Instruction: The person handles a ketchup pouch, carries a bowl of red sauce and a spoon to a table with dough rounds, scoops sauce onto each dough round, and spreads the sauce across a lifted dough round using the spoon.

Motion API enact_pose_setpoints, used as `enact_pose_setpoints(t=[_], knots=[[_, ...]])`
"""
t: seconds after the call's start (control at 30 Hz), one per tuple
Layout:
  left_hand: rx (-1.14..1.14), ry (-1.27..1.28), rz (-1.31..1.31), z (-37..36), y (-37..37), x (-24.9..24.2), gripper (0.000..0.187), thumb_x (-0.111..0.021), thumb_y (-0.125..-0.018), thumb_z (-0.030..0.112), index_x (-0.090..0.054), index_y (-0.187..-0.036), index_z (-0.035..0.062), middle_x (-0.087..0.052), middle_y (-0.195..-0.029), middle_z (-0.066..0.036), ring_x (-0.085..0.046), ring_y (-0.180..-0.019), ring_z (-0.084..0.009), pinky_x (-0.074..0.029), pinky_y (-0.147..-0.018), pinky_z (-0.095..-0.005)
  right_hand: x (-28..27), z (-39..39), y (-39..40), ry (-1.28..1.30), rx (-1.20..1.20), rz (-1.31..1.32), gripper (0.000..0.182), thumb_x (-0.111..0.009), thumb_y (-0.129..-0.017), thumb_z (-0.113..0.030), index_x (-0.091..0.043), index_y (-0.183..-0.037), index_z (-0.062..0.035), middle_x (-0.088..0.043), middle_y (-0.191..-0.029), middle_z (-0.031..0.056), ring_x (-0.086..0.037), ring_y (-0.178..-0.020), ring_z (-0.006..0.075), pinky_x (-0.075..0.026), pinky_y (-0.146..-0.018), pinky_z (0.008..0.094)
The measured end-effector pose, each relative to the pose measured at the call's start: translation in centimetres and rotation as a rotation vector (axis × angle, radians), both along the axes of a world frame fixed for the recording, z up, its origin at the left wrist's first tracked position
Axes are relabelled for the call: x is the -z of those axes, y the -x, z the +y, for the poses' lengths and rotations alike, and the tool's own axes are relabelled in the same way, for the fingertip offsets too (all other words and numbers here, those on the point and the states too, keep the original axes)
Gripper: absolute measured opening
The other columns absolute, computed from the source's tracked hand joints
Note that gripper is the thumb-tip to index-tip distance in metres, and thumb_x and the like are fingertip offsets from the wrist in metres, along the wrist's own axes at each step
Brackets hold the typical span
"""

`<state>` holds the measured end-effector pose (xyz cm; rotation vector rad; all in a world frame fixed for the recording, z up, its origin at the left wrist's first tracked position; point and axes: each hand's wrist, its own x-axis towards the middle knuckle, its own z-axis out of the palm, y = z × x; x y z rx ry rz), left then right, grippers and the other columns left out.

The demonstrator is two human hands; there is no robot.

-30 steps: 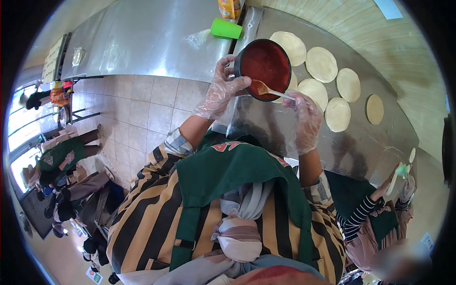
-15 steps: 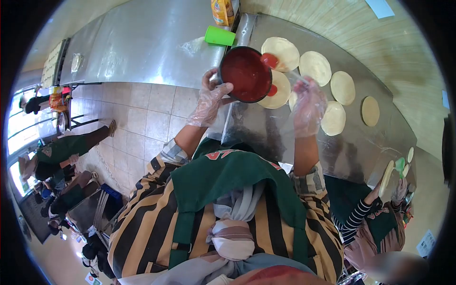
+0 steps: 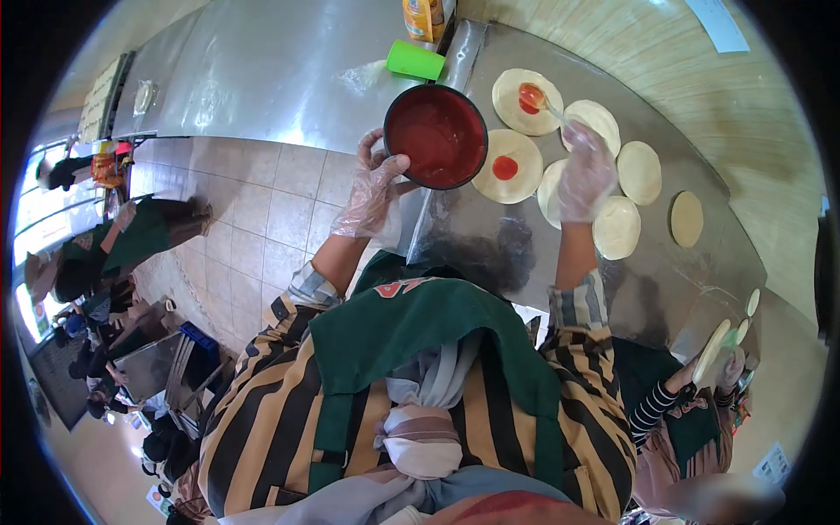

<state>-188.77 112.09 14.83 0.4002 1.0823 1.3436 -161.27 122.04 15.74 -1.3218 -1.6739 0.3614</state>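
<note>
Red sauce lies on a dough round just beyond our right hand, which pinches the spoon; our left hand clutches the bowl. We're apparently spreading, which calls for light pressure.

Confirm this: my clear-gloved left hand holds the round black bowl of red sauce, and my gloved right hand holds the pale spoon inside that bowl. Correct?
Not quite: the head view shows the pale spoon over the uppermost flat, round, cream dough disc, outside the round black bowl. The rest stands: your left hand holds the bowl and your right hand the spoon.
</note>
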Motion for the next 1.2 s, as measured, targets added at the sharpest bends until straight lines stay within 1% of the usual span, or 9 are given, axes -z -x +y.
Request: enact_pose_setpoints(t=[0.1,0.17,0.2,0.27,0.47,0.8,0.9,1.07,1.2], knots=[[0.031,-0.039,-0.015,0.5,-0.3,-0.8,0.082,-0.074,-0.077,0.021,-0.019,-0.138,0.0139,-0.038,-0.134,-0.017,-0.047,-0.121,-0.0327,-0.049,-0.092,-0.0530,-5.4,-3.8,1.2,0.017,-0.164,0.333,0.017,-0.057,-0.088,-0.006,-0.063,-0.103,0.0020,-0.065,-0.097,0.0134,-0.063,-0.087,0.0172,-0.051,-0.073,0.0311],[0.062,-0.104,-0.086,0.8,-0.6,-1.0,0.082,-0.075,-0.075,0.016,-0.022,-0.137,0.0155,-0.042,-0.128,-0.012,-0.051,-0.115,-0.0276,-0.050,-0.090,-0.0500,-8.1,-5.6,2.0,0.160,-0.487,0.164,0.016,-0.058,-0.087,-0.005,-0.064,-0.101,-0.0003,-0.065,-0.095,0.0132,-0.063,-0.083,0.0203,-0.052,-0.071,0.0323],[0.070,-0.106,-0.085,0.9,-0.8,-1.2,0.082,-0.075,-0.075,0.016,-0.022,-0.137,0.0155,-0.042,-0.128,-0.012,-0.051,-0.115,-0.0276,-0.050,-0.090,-0.0500,-8.6,-5.7,2.6,0.157,-0.479,0.165,0.016,-0.058,-0.087,-0.005,-0.064,-0.101,-0.0003,-0.065,-0.095,0.0132,-0.063,-0.083,0.0203,-0.052,-0.071,0.0323],[0.093,-0.154,-0.103,1.0,-1.3,-1.6,0.083,-0.076,-0.074,0.018,-0.023,-0.138,0.0158,-0.042,-0.130,-0.012,-0.050,-0.117,-0.0273,-0.050,-0.091,-0.0496,-9.0,-5.9,3.1,-0.038,-0.620,-0.320,0.024,-0.063,-0.079,-0.003,-0.063,-0.103,-0.0074,-0.065,-0.088,0.0081,-0.064,-0.077,0.0258,-0.053,-0.069,0.0349],[0.153,-0.168,-0.086,1.5,-1.8,-2.2,0.086,-0.078,-0.072,0.020,-0.023,-0.138,0.0170,-0.042,-0.132,-0.011,-0.049,-0.118,-0.0278,-0.051,-0.090,-0.0489,-9.0,-6.8,1.4,-0.133,-0.638,-0.140,0.029,-0.065,-0.075,-0.002,-0.062,-0.103,-0.0113,-0.064,-0.086,0.0055,-0.063,-0.075,0.0265,-0.053,-0.066,0.0378],[0.184,-0.194,-0.061,1.4,-3.0,-3.3,0.086,-0.078,-0.074,0.019,-0.022,-0.139,0.0167,-0.040,-0.133,-0.013,-0.049,-0.118,-0.0292,-0.052,-0.089,-0.0477,-10.4,-7.8,0.2,-0.018,-0.521,-0.252,0.020,-0.063,-0.080,-0.005,-0.064,-0.100,-0.0083,-0.065,-0.088,0.0081,-0.063,-0.079,0.0271,-0.052,-0.071,0.0358],[0.169,-0.140,-0.027,1.5,-3.4,-3.8,0.084,-0.077,-0.074,0.017,-0.022,-0.138,0.0165,-0.041,-0.130,-0.014,-0.051,-0.116,-0.0289,-0.053,-0.088,-0.0456,-8.6,-8.9,0.8,0.006,-0.517,-0.142,0.016,-0.059,-0.085,-0.006,-0.065,-0.099,-0.0046,-0.066,-0.089,0.0097,-0.064,-0.077,0.0240,-0.053,-0.072,0.0323],[0.153,-0.102,0.063,1.5,-4.2,-3.9,0.081,-0.078,-0.073,0.010,-0.027,-0.136,0.0156,-0.044,-0.119,-0.011,-0.052,-0.110,-0.0246,-0.054,-0.086,-0.0393,-6.0,-10.3,2.8,0.531,-0.192,0.703,0.021,-0.053,-0.092,-0.008,-0.064,-0.102,0.0064,-0.067,-0.091,0.0130,-0.064,-0.078,0.0170,-0.053,-0.073,0.0288],[0.168,-0.174,0.205,1.2,-4.8,-2.3,0.081,-0.078,-0.071,0.007,-0.028,-0.135,0.0147,-0.045,-0.116,-0.010,-0.052,-0.108,-0.0222,-0.052,-0.086,-0.0348,-3.6,-10.4,3.4,0.667,-0.168,1.061,0.023,-0.053,-0.093,-0.010,-0.063,-0.104,0.0079,-0.066,-0.090,0.0146,-0.064,-0.078,0.0187,-0.054,-0.071,0.0297]])
